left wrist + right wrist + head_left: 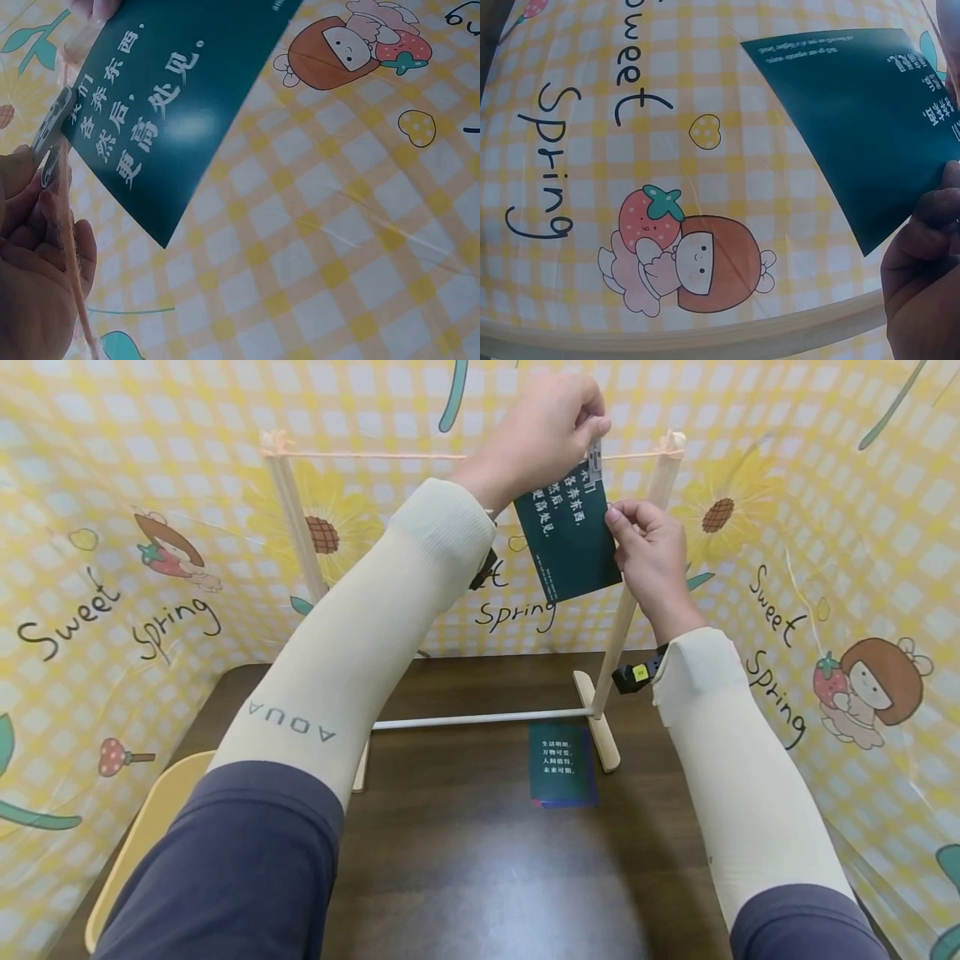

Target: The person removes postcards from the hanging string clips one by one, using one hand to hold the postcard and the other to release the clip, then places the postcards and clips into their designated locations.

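A dark green card with white Chinese writing hangs tilted in front of the string of a wooden rack. At its top edge my left hand pinches a grey clip, whose jaws reach the card's corner beside the string. Thumb and fingers of my right hand pinch the card's right edge, lower down. In the right wrist view, the same card slants in from the right, with the hand at its edge.
The rack's wooden posts stand on feet and are joined low down by a white rod. Several cards lie stacked on the dark table by the right foot. A yellow tray is at the left; patterned cloth surrounds the table.
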`<state>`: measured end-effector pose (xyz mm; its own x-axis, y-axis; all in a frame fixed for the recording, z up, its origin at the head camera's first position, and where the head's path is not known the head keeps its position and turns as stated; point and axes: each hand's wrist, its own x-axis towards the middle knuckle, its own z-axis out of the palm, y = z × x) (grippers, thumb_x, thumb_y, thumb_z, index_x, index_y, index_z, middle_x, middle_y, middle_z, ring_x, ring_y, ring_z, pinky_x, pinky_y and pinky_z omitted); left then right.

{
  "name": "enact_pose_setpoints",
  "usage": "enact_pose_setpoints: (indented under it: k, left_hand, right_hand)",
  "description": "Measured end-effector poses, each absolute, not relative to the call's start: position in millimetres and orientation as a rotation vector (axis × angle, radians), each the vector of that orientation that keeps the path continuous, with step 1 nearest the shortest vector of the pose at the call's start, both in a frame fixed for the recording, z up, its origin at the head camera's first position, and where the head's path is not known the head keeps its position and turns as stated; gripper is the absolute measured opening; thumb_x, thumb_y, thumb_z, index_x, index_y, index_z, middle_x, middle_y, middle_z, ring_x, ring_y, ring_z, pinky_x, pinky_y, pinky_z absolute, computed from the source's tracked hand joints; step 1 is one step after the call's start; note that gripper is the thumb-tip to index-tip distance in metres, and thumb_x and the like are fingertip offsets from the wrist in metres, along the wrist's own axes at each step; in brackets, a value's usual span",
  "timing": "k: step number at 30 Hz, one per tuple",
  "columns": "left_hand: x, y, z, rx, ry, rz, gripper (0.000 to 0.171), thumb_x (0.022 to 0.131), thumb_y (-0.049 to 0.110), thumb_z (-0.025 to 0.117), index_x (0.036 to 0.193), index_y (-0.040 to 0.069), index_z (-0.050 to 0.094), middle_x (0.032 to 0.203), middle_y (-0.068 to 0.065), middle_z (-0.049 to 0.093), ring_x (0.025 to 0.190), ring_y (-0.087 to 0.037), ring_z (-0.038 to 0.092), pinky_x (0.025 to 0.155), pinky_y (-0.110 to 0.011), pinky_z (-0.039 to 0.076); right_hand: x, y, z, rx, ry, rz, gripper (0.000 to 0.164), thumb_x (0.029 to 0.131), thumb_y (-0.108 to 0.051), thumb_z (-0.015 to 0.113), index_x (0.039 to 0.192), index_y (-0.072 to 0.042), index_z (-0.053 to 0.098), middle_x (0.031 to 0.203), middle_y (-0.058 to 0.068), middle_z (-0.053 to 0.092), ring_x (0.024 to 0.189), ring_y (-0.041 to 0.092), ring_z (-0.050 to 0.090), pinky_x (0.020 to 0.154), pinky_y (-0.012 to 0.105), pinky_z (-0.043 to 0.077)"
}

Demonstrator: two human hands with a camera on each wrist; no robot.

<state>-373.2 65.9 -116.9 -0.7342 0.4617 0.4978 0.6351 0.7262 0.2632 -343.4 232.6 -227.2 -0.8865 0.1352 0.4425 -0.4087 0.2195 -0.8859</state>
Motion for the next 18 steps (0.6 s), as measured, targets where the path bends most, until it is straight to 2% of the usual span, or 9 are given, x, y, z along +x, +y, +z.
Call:
enact_pose_setpoints:
  k: [18]
  left_hand:
    - [-374.5,58.2,-115.1,-0.825,-2.471,-0.589,0.031,0.103,0.031,0.045,0.119,0.012,0.063,0.104,0.002,0.058,0.087,-0.007,0.048,0.076,-0.017,0.040]
  right_hand:
    - [-349.6,232.5,-226.3,0.234,-2.088,1.710,0.023,0.092,-0.027,0.064,0.101,-0.008,0.072,0.092,0.005,0.057,0.054,0.013,0.039,0.050,0.020,0.032]
